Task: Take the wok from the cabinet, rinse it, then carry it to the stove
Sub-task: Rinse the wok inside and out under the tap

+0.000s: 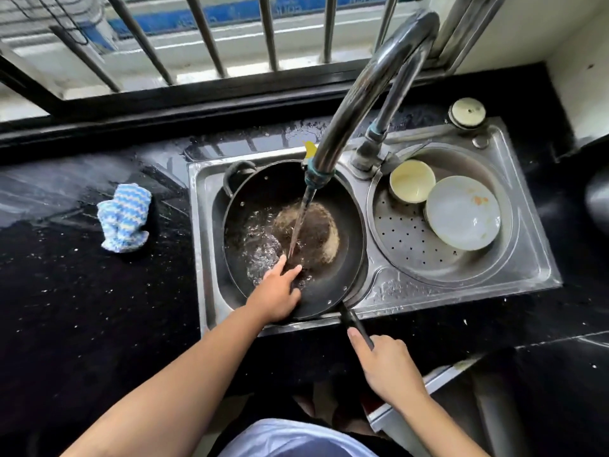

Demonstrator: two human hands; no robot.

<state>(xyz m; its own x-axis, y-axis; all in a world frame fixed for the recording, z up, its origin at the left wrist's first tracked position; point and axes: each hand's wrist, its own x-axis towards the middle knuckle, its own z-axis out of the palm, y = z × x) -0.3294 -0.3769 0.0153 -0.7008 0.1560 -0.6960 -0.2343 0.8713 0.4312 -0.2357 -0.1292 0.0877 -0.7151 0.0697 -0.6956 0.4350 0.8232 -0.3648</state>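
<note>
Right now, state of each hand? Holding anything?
Left hand: open, fingers spread inside the wok under the running water, holding nothing.
Right hand: closed around the wok handle.

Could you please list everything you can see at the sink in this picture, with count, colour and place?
wok: one, black, in the left basin under the running water
scrubber: one, brown, inside the wok
faucet: one, chrome, arching over the wok
sink: one, steel, double basin set in the black counter
bowl: one, cream, right basin
plate: one visible, white, right basin, beside the bowl
cloth: one, blue and white, on the counter left of the sink
left hand: one, open, reaching into the wok
right hand: one, gripping the wok's handle
</note>
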